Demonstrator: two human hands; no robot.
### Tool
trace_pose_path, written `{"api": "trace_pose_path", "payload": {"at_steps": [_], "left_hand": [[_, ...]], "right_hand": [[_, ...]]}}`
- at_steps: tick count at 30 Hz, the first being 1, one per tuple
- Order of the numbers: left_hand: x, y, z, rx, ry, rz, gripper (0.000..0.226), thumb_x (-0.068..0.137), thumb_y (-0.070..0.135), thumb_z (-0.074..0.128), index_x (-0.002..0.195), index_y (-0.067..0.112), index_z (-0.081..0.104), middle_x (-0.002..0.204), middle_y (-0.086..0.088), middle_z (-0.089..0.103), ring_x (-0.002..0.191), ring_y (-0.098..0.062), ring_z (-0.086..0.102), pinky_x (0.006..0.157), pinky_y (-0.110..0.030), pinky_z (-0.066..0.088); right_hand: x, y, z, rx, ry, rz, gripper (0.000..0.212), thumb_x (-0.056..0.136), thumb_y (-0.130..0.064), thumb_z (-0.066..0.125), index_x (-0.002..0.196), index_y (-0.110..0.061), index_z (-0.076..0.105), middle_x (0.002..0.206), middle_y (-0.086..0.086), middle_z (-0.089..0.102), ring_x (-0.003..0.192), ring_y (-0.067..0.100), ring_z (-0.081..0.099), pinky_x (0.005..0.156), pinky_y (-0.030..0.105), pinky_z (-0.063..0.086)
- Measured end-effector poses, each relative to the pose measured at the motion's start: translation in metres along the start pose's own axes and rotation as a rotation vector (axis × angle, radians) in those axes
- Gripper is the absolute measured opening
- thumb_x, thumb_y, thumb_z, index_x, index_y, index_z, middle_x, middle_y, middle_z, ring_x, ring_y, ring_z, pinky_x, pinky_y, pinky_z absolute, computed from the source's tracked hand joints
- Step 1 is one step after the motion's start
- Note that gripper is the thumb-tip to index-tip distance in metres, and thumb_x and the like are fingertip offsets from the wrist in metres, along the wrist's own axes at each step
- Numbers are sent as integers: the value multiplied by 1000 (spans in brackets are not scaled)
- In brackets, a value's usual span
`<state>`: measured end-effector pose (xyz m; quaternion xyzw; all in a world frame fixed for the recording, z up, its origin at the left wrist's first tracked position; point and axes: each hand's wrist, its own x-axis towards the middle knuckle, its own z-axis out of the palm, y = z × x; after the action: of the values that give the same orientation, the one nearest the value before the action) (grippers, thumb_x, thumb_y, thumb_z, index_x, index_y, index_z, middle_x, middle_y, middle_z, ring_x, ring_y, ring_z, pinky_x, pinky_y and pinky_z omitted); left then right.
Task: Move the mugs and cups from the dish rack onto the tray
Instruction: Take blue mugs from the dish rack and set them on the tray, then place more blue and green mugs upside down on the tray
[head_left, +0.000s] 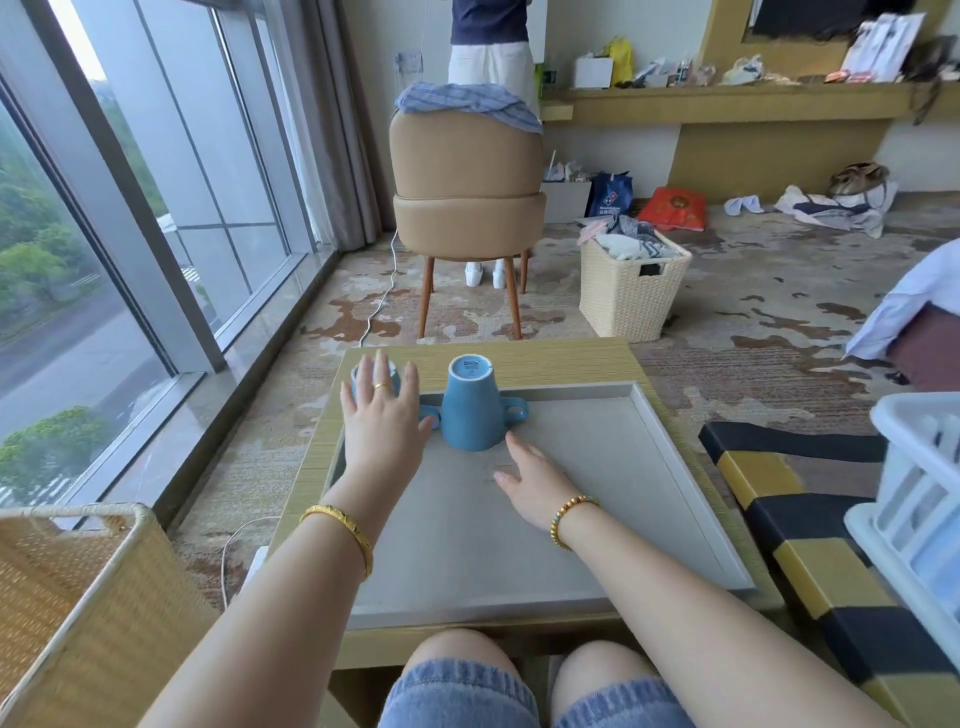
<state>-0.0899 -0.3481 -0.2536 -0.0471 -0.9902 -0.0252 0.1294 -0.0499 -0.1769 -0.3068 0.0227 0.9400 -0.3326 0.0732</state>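
Note:
A grey tray (691, 499) with a pale rim lies on the small wooden table (545, 358). Two blue mugs stand upside down at its far end. The taller-looking mug (470, 410) is in the middle, its handle pointing right. The other mug (358, 376) is in the far left corner, mostly hidden under my left hand (382, 415), which lies over it with fingers spread, not wrapped around it. My right hand (530, 483) rests palm down on the tray floor just in front of the middle mug, holding nothing. The white dish rack (924, 493) sits at the right edge.
A woven basket (67, 597) stands at the lower left beside the window. A black-and-yellow striped seat (810, 545) carries the rack. Beyond the table are a tan chair (467, 182), a wicker laundry basket (631, 291) and a person standing behind the chair.

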Motion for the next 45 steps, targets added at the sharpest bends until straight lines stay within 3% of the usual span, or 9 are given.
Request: {"api": "trace_pose_path", "payload": {"at_steps": [6, 9, 16, 21, 27, 31, 35, 42, 45], "left_hand": [[-29, 73, -61, -277, -41, 204, 34, 95, 23, 42, 125, 13, 51, 135, -8, 48, 123, -28, 43, 91, -40, 45], [-50, 122, -93, -356, -45, 300, 32, 95, 24, 42, 123, 14, 54, 123, -9, 57, 104, -29, 57, 73, -34, 46], [-114, 240, -139, -507, -72, 532, 26, 94, 18, 40, 108, 9, 59, 103, -12, 65, 90, -29, 61, 75, -37, 54], [-162, 314, -142, -723, -180, 615, 29, 94, 21, 42, 117, 13, 58, 113, -9, 64, 99, -29, 61, 80, -37, 52], [-218, 384, -129, -801, -370, 750, 33, 91, 21, 48, 123, 17, 54, 117, -6, 63, 108, -25, 58, 84, -30, 48], [-241, 400, -111, -718, -555, 853, 53, 87, 35, 57, 134, 16, 43, 126, -8, 57, 118, -27, 52, 94, -32, 41], [-246, 401, -102, -483, -494, 915, 73, 76, 52, 64, 134, 17, 35, 123, -7, 57, 114, -29, 52, 92, -33, 37], [-251, 406, -99, -419, -437, 848, 65, 73, 58, 62, 118, 15, 44, 108, -6, 64, 104, -28, 55, 92, -30, 32], [-253, 405, -96, -514, -407, 820, 56, 72, 54, 64, 112, 19, 47, 101, -3, 65, 100, -26, 57, 91, -27, 30]], "right_hand": [[-63, 4, -66, 47, 234, -6, 39, 98, -20, 39, 137, -12, 44, 142, 7, 46, 129, 22, 45, 106, 30, 35], [-103, 13, -110, 89, 359, -5, 31, 98, -21, 38, 124, -15, 55, 129, 5, 57, 114, 23, 57, 96, 30, 45], [-201, 73, -208, 39, 604, 59, 27, 97, -18, 39, 108, -13, 64, 111, 6, 65, 98, 19, 58, 76, 23, 38], [-259, 127, -249, 3, 699, 214, 29, 95, -18, 38, 100, -8, 65, 102, 11, 70, 94, 28, 62, 82, 37, 50], [-307, 175, -263, 58, 752, 316, 24, 92, -12, 42, 94, -15, 66, 88, 2, 65, 85, 20, 59, 74, 26, 42], [-325, 199, -266, 130, 644, 450, 25, 91, -12, 41, 84, -14, 65, 77, 7, 69, 75, 22, 65, 81, 35, 51], [-335, 213, -264, 102, 498, 516, 25, 91, -13, 43, 83, -13, 67, 63, -4, 62, 62, 9, 58, 63, 24, 47], [-328, 218, -251, 180, 619, 578, 24, 91, -11, 43, 91, -13, 67, 97, 12, 71, 95, 25, 65, 87, 33, 47], [-329, 222, -248, 302, 661, 540, 25, 92, -13, 41, 95, -7, 64, 77, 4, 71, 80, 18, 64, 83, 32, 48]]}}
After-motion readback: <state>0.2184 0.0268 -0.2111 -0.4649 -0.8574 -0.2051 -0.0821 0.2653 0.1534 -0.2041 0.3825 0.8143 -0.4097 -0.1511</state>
